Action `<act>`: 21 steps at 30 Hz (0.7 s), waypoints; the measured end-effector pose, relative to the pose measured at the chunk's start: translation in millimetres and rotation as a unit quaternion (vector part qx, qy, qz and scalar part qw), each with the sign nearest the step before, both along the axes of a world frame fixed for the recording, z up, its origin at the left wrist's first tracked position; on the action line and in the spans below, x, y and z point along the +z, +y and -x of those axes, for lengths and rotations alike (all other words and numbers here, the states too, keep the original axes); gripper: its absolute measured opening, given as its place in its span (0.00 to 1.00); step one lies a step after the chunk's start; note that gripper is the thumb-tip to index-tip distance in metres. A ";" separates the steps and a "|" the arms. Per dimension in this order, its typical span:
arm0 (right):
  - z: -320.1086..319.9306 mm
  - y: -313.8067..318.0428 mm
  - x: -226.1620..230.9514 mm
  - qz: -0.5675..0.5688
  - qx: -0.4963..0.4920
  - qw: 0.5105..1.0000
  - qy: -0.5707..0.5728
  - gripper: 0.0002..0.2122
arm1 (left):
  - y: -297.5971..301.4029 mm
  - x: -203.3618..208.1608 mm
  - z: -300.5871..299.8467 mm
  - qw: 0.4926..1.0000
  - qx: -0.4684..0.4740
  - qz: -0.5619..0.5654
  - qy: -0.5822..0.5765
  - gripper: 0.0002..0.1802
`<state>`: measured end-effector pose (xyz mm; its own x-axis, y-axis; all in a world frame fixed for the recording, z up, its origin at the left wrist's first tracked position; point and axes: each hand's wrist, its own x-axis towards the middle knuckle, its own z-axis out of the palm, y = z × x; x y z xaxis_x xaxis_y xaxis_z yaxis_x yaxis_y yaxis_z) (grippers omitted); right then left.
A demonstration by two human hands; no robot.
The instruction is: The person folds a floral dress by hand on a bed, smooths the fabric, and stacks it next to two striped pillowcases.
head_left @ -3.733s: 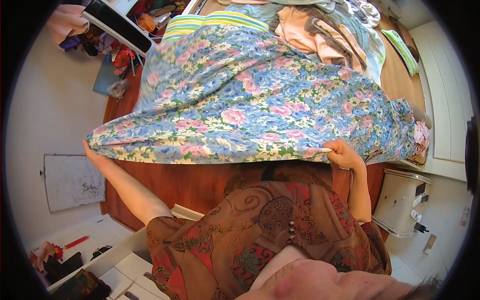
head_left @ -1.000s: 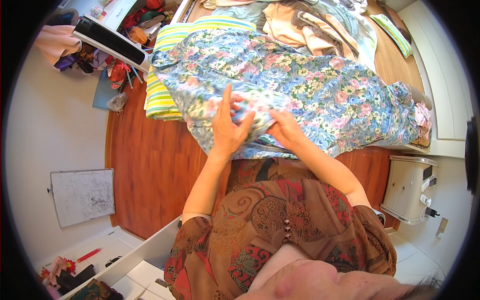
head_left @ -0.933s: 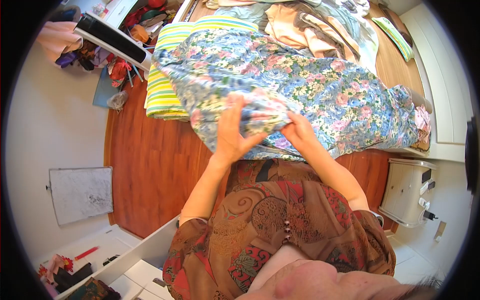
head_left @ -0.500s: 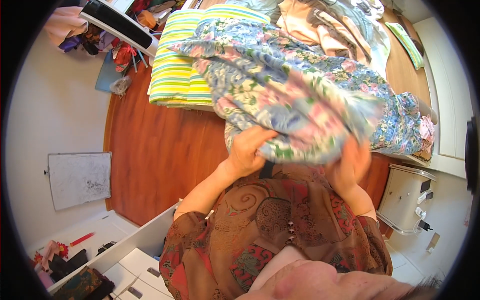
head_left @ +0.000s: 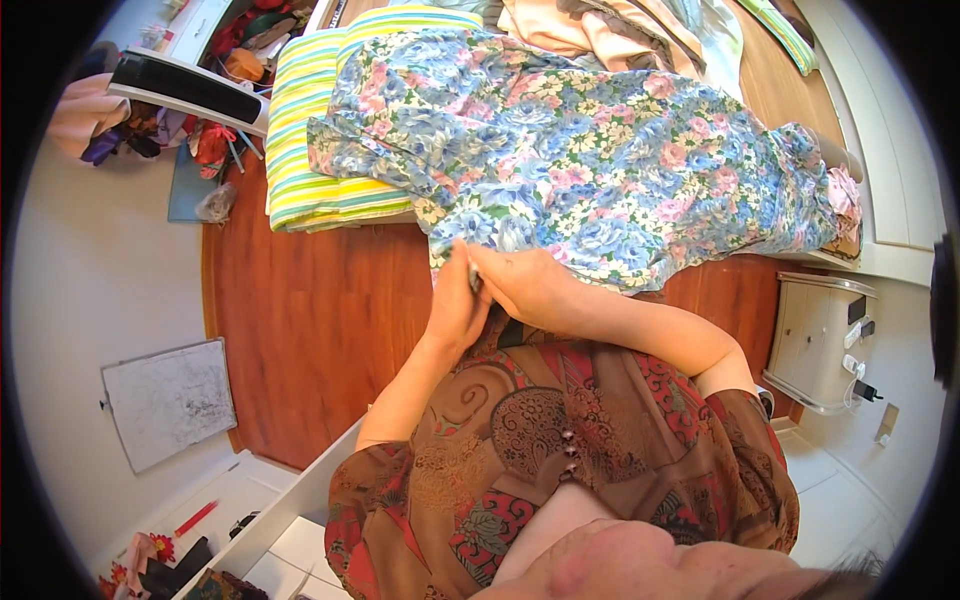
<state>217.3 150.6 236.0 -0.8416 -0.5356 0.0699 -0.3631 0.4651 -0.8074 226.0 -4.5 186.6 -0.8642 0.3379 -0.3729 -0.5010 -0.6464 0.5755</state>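
Note:
A large blue-and-pink floral cloth (head_left: pixel 600 160) lies spread over the bed, its near edge hanging down in front of me. At its near left corner my left hand (head_left: pixel 458 305) and my right hand (head_left: pixel 528 288) meet, fingers pressed together at the hem. Both hands appear closed on the cloth edge, though the fingertips partly hide what is between them. My right forearm reaches across to the left. Beneath the cloth's far left end is a folded yellow, green and white striped quilt (head_left: pixel 300 150).
Peach and grey bedding (head_left: pixel 600 30) is heaped at the far side. A white cabinet (head_left: pixel 820 340) with chargers stands at the right. At the left, a whiteboard (head_left: pixel 170 405) leans on the wall above a reddish wooden floor (head_left: pixel 310 330). A white drawer unit (head_left: pixel 290 480) is near me.
The floral cloth, lifted and bunched before, now lies flatter over the bed. My right hand has moved left, from the cloth's near right side to beside my left hand.

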 end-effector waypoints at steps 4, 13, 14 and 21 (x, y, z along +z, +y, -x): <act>-1.2 4.0 -1.8 0.018 -0.006 0.992 0.127 0.19 | -11.6 34.2 14.1 0.980 0.049 0.178 0.072 0.16; 13.3 -17.2 5.8 0.012 0.021 0.962 0.272 0.07 | -41.5 50.8 25.8 0.966 -0.051 0.245 0.060 0.22; 11.8 -16.8 1.2 0.015 -0.011 0.964 0.264 0.08 | -43.5 53.1 28.9 0.977 -0.033 0.206 0.034 0.22; 15.1 4.4 -18.5 0.235 -0.134 0.954 -0.127 0.14 | -41.3 37.0 14.6 0.997 -0.052 -0.056 0.000 0.34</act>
